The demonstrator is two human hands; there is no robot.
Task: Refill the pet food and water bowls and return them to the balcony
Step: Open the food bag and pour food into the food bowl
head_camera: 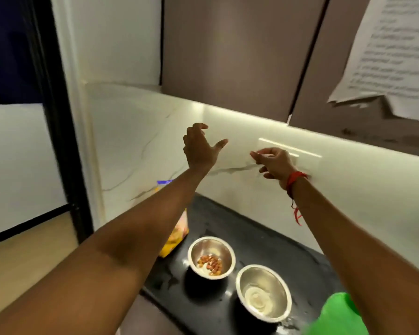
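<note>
Both arms are reaching up toward the backsplash. Left hand [200, 147] is spread wide, holding nothing. Right hand [273, 163] is curled narrow, apparently empty. Kibble bowl [211, 257] and water bowl [263, 293] are sitting on the black counter [264, 240], food bag [177, 234] beside them.

Two bowls stand close together on the worktop [264, 240], near its front edge. The left bowl [211, 257] holds a small heap of pet food pellets [210, 261] in its bottom; the right bowl [263, 293] sits just beside it, nearer the camera, with water in it. A food bag [177, 234] stands to the left of the bowls, partly hidden behind the left forearm. Behind the worktop rises the backsplash [252, 189], with a switch plate [300, 153] on it. Cabinets [230, 56] hang above, and sheets of paper [392, 52] are stuck on the right cabinet door. The left hand [200, 146] and the right hand [273, 164] are raised in front of the backsplash, well above the bowls, the right one before the switch plate.
</note>
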